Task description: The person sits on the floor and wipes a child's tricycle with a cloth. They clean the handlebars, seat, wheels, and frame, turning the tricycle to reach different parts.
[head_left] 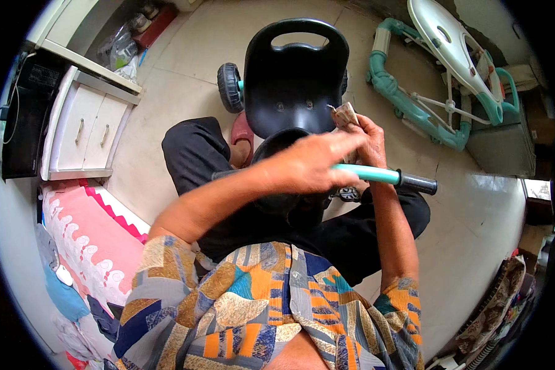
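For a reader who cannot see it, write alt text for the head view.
A seated person's left hand rests on a toy tricycle's teal handlebar while the right hand holds a small crumpled cloth beside its black seat. A teal-and-white baby walker lies on the tiled floor.

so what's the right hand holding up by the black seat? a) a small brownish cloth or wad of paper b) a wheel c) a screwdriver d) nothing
a: the right hand pinches a small brownish rag-like piece just beside the black seat, while the left hand lies across the teal handlebar.
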The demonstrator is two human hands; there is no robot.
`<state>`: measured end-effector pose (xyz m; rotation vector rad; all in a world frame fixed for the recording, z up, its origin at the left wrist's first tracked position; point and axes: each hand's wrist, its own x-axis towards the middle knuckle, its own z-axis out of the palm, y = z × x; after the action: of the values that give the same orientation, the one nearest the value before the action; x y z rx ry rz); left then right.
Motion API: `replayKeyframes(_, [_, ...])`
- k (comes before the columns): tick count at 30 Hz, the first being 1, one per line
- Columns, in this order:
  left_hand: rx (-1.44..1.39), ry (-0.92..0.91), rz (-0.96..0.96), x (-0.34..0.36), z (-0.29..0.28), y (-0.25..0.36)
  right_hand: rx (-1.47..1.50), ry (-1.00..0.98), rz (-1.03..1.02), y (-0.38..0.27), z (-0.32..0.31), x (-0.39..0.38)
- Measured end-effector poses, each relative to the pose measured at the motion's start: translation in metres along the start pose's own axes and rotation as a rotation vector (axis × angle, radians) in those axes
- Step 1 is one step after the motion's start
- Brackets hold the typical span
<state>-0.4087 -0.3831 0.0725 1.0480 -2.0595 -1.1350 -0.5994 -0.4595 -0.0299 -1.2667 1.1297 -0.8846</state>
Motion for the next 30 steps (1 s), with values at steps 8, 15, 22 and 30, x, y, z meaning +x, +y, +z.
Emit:
replayKeyframes(8, [-0.004,-0.049,-0.208,0.021,-0.068,-0.082,0.182,-0.177,0.151,-0.016,0.038,0.013])
replayKeyframes(15, [-0.184,-0.012,-0.315,0.044,-0.043,-0.097,0.393,-0.247,0.276,-0.031,0.057,0.028])
replayKeyframes(22, [0.493,0.211,-0.203,0.036,-0.045,-0.1,0.389,-0.238,0.307,-0.038,0.059,0.032])
replayKeyframes(30, [0.597,0.565,-0.4,0.001,-0.136,-0.123,0.024,-0.22,0.214,-0.034,0.061,0.035])
